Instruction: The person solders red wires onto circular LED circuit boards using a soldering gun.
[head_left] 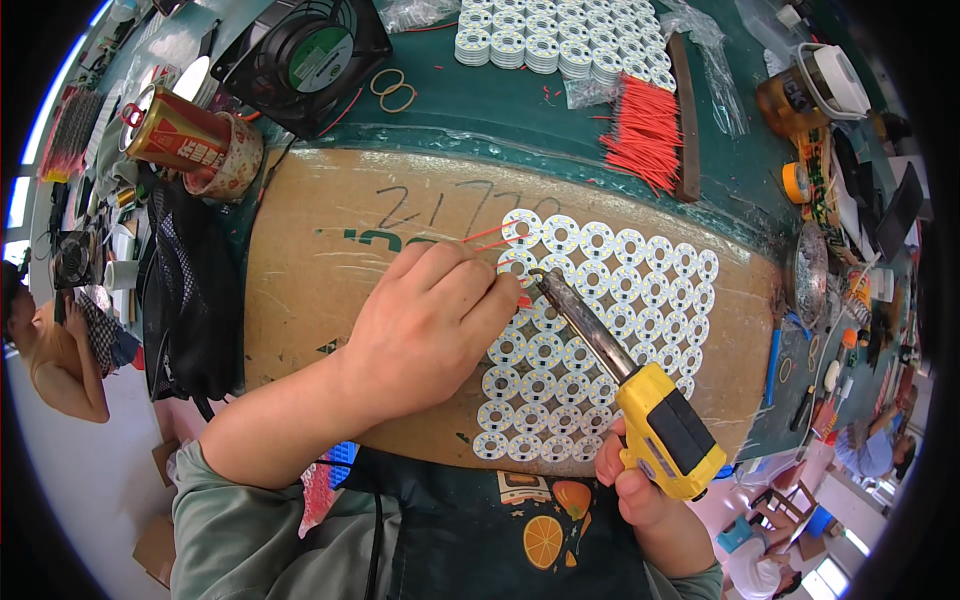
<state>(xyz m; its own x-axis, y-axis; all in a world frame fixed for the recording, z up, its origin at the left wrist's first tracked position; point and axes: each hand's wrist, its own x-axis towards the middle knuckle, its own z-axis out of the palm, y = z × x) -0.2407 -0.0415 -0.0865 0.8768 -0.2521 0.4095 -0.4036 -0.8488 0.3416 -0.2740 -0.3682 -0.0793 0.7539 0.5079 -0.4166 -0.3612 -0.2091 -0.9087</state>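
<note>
A panel of round white LED boards (627, 281) lies on a brown cardboard sheet (310, 270) in front of me. My left hand (430, 325) is closed at the panel's upper left, pinching short red wires (523, 301) whose ends show by the fingertips. More red wire runs from the corner board over my knuckles. My right hand (630, 475) grips the yellow handle of a soldering iron (668, 428) at the panel's lower right. The iron slants up and left, its tip at a board just beside my left fingertips; whether it touches is too small to tell.
Beyond the cardboard are stacked LED boards (565, 40), a bundle of red wires (643, 135) against a dark bar (686, 120), and a black fan (300, 60). A drink can (175, 130) leans in a cup at left. A brown jar (795, 95) stands right. Other people sit farther off.
</note>
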